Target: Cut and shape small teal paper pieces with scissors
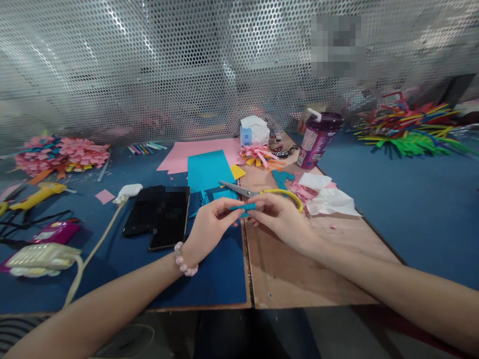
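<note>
"Status, pls: where's the blue strip (246,206)?"

"Up front, betw. both hands, over the worktop (209,286). W/ the strip as clock centre, left hand (212,224) comes in from 8 o'clock, right hand (283,218) from 4."

"State of the hands?"

"Both narrow: thumb + fingers pinched on the strip, 1 hand per end. Neither's spread wide."

"Which step's that?"

"Prob. folding or rolling a small paper pc. Can't tell which, fingers cover too much. More blue shows just under the top edge, so maybe a doubled layer."

"Scissors (245,191)?"

"Just beyond the hands, around 12 o'clock, blades toward 11, yellow handles behind the right hand. Can't tell if they touch it. Not in use, afaict."

"Next move calls for what?"

"Judgement only: light, even pinch w/ both thumbs, edges lined up before any crease gets pressed. Too hard a squeeze & thin stock'd likely kink; too loose & it'd spring open."

"Other stuff nearby?"

"Blue sheet (209,169) at 11, pink sheet (175,155) beyond it. White tissue (331,203) at 3, purple cup (317,142) betw. 1 & 2, black flat devices (171,217) at 9. None of those in hand."
</note>
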Available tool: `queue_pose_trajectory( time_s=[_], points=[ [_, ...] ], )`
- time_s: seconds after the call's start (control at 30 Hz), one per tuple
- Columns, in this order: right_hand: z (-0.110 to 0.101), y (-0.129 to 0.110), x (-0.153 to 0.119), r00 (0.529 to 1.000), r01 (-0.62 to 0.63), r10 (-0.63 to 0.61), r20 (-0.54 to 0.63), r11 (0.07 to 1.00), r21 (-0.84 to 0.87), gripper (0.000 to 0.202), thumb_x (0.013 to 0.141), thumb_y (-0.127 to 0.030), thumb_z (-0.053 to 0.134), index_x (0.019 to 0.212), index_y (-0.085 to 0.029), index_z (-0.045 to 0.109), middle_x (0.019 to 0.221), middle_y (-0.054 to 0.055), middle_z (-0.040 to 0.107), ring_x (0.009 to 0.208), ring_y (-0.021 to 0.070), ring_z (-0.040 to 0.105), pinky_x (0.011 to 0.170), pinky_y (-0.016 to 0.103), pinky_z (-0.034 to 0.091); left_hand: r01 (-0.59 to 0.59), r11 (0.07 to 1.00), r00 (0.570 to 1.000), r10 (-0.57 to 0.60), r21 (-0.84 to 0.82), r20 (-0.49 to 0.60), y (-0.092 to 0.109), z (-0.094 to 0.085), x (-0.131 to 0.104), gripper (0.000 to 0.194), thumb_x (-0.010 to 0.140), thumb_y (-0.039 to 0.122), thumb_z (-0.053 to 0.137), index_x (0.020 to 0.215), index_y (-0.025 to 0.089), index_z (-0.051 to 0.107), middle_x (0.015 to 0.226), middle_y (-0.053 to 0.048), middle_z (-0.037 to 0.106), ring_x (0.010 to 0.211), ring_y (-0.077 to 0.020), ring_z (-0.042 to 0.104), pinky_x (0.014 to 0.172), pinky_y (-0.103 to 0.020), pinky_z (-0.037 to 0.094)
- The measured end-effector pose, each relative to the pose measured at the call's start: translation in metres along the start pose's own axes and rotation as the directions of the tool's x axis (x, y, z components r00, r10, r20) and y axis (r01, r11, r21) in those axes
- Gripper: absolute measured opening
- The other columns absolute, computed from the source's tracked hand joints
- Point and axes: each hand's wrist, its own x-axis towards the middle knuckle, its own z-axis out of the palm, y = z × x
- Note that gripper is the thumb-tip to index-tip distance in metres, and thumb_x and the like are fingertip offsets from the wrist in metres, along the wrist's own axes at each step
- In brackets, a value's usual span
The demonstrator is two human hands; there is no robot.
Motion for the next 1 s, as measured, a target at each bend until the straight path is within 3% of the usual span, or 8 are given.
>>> queue_pose_trajectory(
  time_s=[0.47, 0.7, 0.83, 1.0],
  points=[
    [0.0016, -0.0048, 0.0011, 1.000, -0.023, 0.023, -0.019, 1.000, 0.012, 0.019, 0.080, -0.026, 0.063, 0.096, -0.017, 0.063, 0.076, 0.002, 0.066, 0.067, 0.0126, 0.065, 0.066, 0.026, 0.056, 0.024, 1.000, 1.000, -0.024, 0.008, 0.002, -0.0009, -0.0016, -0.0004, 0.023, 0.079, 0.033, 0.065, 0.095, 0.017, 0.069, 0.089, -0.004, 0.071, 0.067, -0.0126, 0.063, 0.065, -0.025, 0.054],
    [0.0018, -0.0062, 0.0013, 0.999, -0.027, 0.027, -0.027, 1.000, -0.013, 0.015, 0.080, -0.027, 0.063, 0.092, -0.017, 0.063, 0.078, 0.002, 0.067, 0.066, 0.0123, 0.065, 0.065, 0.026, 0.056, 0.046, 0.999, 0.999, -0.046, 0.015, 0.023, -0.0013, -0.0024, 0.0018, 0.025, 0.078, 0.035, 0.065, 0.095, 0.017, 0.069, 0.091, -0.005, 0.072, 0.078, -0.0170, 0.065, 0.067, -0.027, 0.054],
    [0.0019, -0.0087, 0.0015, 0.997, -0.072, 0.071, -0.031, 0.997, -0.021, 0.024, 0.080, -0.029, 0.064, 0.100, -0.018, 0.058, 0.075, 0.000, 0.066, 0.064, 0.0118, 0.065, 0.064, 0.026, 0.056, 0.051, 0.997, 0.999, -0.051, 0.054, -0.007, -0.0002, -0.0047, 0.0034, 0.022, 0.075, 0.035, 0.068, 0.088, 0.017, 0.071, 0.088, -0.004, 0.072, 0.080, -0.0168, 0.065, 0.071, -0.025, 0.050],
    [0.0007, -0.0091, 0.0028, 0.971, -0.198, 0.202, 0.129, 0.979, -0.043, 0.025, 0.076, -0.036, 0.068, 0.086, -0.014, 0.059, 0.074, 0.002, 0.066, 0.062, 0.0117, 0.064, 0.056, 0.024, 0.054, 0.066, 0.998, 0.998, -0.066, 0.024, 0.020, 0.0020, -0.0048, 0.0004, 0.019, 0.075, 0.033, 0.069, 0.086, 0.017, 0.073, 0.088, -0.005, 0.073, 0.084, -0.0181, 0.065, 0.078, -0.028, 0.049]
  ],
)
